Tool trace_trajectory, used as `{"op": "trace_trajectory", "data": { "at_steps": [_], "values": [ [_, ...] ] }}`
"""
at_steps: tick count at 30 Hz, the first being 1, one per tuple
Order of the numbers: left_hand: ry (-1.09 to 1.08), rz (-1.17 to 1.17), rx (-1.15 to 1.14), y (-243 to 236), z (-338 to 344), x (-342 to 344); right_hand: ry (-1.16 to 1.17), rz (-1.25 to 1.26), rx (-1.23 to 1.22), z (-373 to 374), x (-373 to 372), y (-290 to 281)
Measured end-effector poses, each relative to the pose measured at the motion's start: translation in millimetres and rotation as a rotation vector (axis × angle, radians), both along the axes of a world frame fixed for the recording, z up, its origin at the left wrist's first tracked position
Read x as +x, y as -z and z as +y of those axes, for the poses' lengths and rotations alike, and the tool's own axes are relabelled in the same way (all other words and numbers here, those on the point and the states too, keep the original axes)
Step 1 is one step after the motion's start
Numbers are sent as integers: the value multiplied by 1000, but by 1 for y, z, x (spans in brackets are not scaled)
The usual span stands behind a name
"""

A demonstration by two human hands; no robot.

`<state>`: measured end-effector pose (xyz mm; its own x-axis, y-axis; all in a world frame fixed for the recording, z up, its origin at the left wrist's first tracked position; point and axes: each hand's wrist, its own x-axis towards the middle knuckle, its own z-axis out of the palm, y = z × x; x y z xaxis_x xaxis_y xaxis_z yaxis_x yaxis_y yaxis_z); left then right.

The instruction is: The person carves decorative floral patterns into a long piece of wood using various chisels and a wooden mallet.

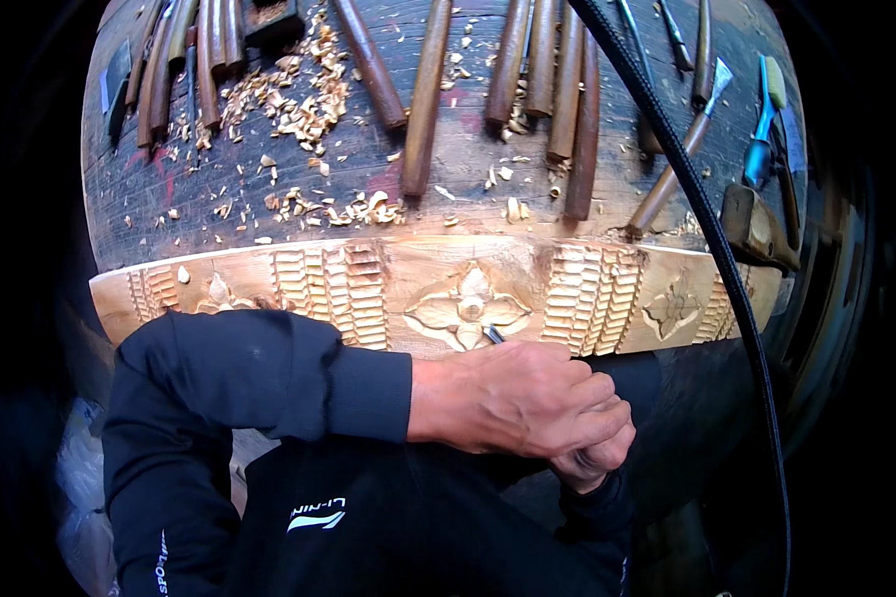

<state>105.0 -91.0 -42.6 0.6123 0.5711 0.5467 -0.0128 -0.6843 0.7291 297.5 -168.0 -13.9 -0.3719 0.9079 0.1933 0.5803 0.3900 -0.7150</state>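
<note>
A long pale wooden board (513, 264) lies along the bench's near edge, carved with four-petalled flowers and bands of slanted notches. My left hand (503, 398) reaches across from the left and is closed around a carving chisel (494, 334). Only the chisel's metal end shows, touching the lower petal of the middle flower (473, 308). Partly beneath the left hand, my right hand (595, 453) is closed against it, at the chisel's handle end. Both hands hide the handle.
Several wooden-handled chisels (428, 109) lie across the dark bench (219, 184), among curled shavings (314, 99). A wooden mallet-like block (757, 224) and a blue-handled brush (764, 129) lie at the right. A black cable (697, 184) hangs across the right side.
</note>
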Motion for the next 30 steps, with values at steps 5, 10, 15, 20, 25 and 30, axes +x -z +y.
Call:
{"op": "trace_trajectory", "data": {
  "at_steps": [5,10,15,20,25,30],
  "values": [
    [-20,39,-6,-3,-1,-7,-24,36,-10,1,1,5],
    [-13,1,-14,2,0,0,25,30,15,2,-1,3],
    [-22,26,-33,-2,1,-9,-1,27,29,5,-5,5],
    [-7,36,-16,-2,2,-6,16,61,-2,5,-3,-2],
    [-27,4,-26,-1,0,-8,-23,37,22,8,-3,2],
    [-16,9,-62,-1,1,-7,6,20,-5,6,-3,-5]
  ]
}}
